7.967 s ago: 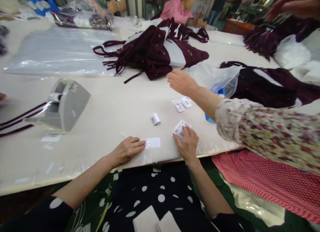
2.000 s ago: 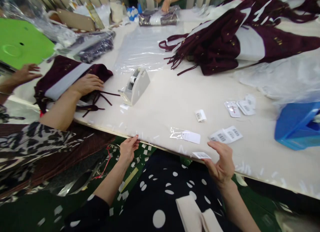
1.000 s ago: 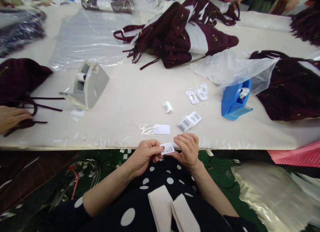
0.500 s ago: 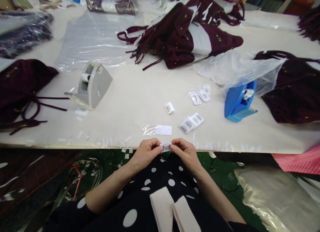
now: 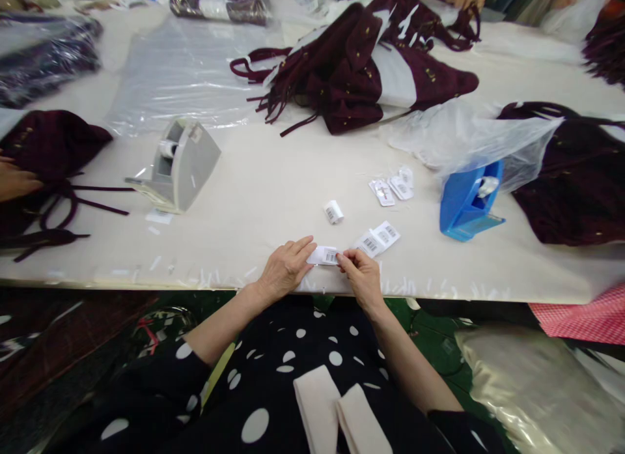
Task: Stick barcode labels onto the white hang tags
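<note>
A white hang tag (image 5: 317, 254) lies near the table's front edge. My left hand (image 5: 287, 266) rests flat over the tag's left end, fingers stretched out and touching it. My right hand (image 5: 362, 277) pinches the right end of a small white barcode sticker (image 5: 331, 256), which is on or just over the tag's right half; whether it is stuck down I cannot tell. The clear strip at the tag's left is hidden under my left hand. Close by my right hand lies a sheet of barcode stickers (image 5: 385, 234). A small curled barcode label (image 5: 334, 212) sits beyond the tag.
A grey tape dispenser (image 5: 193, 167) stands left, a blue one (image 5: 463, 203) right. Several tags (image 5: 383, 192) lie between. Dark maroon bags (image 5: 342, 76) and plastic wrapping (image 5: 185, 76) cover the back. Another person's hand (image 5: 17, 180) touches a maroon bag (image 5: 58, 144) at far left.
Both hands have moved forward from the table edge, bringing the barcode sticker to the hang tag. My left hand has let go of the sticker. Another person's hand has appeared at far left.
</note>
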The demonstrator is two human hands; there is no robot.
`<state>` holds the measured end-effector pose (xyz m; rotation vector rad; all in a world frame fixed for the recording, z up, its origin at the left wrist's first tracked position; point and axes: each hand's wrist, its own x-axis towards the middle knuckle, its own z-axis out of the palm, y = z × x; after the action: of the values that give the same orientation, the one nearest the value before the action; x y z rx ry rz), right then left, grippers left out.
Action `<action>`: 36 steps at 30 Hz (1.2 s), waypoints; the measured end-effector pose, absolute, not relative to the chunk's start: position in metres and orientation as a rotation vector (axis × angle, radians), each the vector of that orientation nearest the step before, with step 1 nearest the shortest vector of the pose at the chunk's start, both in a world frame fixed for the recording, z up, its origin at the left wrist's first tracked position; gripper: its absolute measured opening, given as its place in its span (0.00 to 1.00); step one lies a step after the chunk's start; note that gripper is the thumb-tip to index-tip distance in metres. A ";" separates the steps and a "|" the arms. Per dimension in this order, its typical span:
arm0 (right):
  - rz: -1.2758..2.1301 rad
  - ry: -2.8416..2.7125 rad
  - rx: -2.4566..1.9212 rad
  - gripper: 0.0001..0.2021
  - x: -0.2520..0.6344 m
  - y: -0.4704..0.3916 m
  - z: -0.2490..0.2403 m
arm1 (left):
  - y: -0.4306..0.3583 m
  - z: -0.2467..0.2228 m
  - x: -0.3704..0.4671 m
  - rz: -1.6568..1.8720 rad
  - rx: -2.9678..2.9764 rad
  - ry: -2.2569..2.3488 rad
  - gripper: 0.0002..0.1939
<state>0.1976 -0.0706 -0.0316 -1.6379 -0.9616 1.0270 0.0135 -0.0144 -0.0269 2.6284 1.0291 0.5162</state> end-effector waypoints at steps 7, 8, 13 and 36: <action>0.973 -1.062 -1.739 0.11 0.192 -0.057 -0.043 | -0.004 -0.042 0.010 0.512 2.620 0.983 0.18; 0.969 -1.070 -1.754 0.11 0.192 -0.057 -0.044 | -0.004 -0.043 0.008 0.520 2.618 0.972 0.17; 0.998 -1.081 -1.795 0.11 0.195 -0.056 -0.047 | 0.000 -0.044 0.002 0.569 2.632 0.901 0.16; 1.072 -0.964 -1.690 0.11 0.194 -0.060 -0.040 | 0.008 -0.049 -0.016 0.575 2.807 0.815 0.13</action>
<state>0.1940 -0.0600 -0.0399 -1.6903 -0.9638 1.0724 -0.0158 0.0076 -0.0489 2.8066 0.8146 0.5746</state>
